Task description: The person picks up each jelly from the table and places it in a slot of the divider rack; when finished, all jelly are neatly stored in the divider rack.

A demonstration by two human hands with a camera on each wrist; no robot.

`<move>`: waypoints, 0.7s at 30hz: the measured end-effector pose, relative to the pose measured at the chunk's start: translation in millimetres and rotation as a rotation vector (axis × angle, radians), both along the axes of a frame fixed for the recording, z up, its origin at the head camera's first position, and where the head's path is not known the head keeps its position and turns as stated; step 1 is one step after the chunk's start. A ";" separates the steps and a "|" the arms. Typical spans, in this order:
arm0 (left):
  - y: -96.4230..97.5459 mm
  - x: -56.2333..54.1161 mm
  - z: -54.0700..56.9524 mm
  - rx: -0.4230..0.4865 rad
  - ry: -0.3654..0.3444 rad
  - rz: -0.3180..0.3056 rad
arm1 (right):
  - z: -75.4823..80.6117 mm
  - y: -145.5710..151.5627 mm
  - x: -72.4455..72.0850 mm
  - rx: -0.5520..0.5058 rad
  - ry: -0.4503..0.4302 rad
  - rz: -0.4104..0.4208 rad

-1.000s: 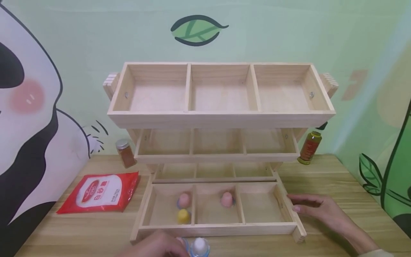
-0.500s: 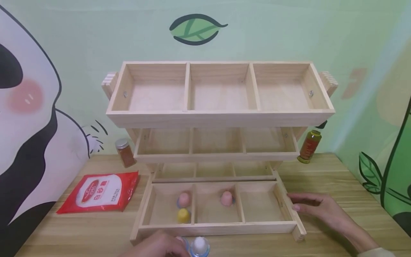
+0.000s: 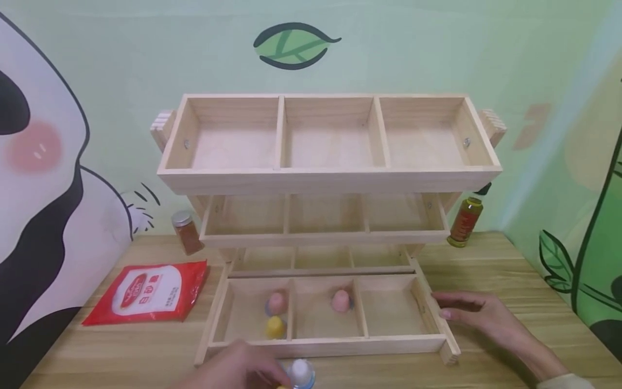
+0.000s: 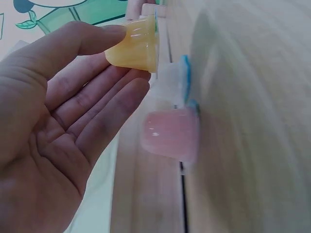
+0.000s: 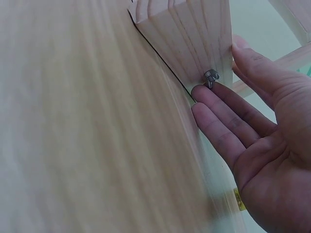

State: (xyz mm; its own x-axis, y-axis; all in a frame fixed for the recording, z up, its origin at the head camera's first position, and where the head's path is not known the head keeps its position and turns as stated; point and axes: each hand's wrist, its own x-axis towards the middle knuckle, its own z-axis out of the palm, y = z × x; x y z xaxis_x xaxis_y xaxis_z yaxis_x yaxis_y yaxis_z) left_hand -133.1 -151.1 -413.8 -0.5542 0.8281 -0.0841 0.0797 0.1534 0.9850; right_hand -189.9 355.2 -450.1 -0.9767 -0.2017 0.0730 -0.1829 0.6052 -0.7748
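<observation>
While my right hand rests, fingers fairly straight, against the wooden rack, my left hand pinches a yellow jelly cup just off its near side. Probably light, slick, squishy, so I'd grip gently near the rim.

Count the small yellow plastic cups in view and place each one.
2: one yellow cup in the left compartment of the pale wooden bottom tray; another yellow cup pinched by the left hand. More may be hidden.

Yellow cup, pinched, seemingly rim down.
</observation>
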 end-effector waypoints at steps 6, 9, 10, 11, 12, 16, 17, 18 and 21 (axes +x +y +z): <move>8.5 -5.3 13.1 -0.022 -0.002 0.090 | 1.0 -1.1 -0.3 0.002 -0.012 -0.015; 16.7 -10.7 15.2 -0.016 0.144 0.151 | 0.8 -1.8 -0.4 -0.003 -0.013 -0.009; 19.5 -12.9 15.6 -0.020 0.202 0.171 | 0.6 -1.8 -0.5 -0.003 -0.015 -0.008; 22.5 -15.3 15.9 -0.029 0.267 0.196 | 0.3 -1.5 -0.8 0.000 -0.013 -0.001; 25.9 -17.7 16.4 -0.028 0.319 0.212 | 0.1 -1.5 -0.9 -0.001 -0.019 -0.004; 39.7 -28.3 20.6 -0.052 0.446 0.238 | 0.0 -0.5 -0.9 0.010 -0.039 -0.024; 43.3 -30.7 21.7 -0.066 0.474 0.247 | 0.2 -0.2 -0.8 0.013 -0.044 -0.029; 47.1 -33.3 22.7 -0.078 0.504 0.258 | 0.5 0.0 -0.9 0.013 -0.051 -0.036; 57.8 -39.9 23.0 -0.086 0.536 0.292 | 1.6 0.4 -1.1 0.019 -0.058 -0.034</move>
State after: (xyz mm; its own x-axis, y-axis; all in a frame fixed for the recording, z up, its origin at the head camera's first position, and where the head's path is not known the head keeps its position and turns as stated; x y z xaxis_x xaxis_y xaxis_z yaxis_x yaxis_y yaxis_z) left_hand -173.0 -93.2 -390.8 -0.7406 0.6387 0.2087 0.5029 0.3208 0.8026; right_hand -191.0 355.6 -448.5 -0.9856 -0.1686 0.0122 -0.1165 0.6247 -0.7721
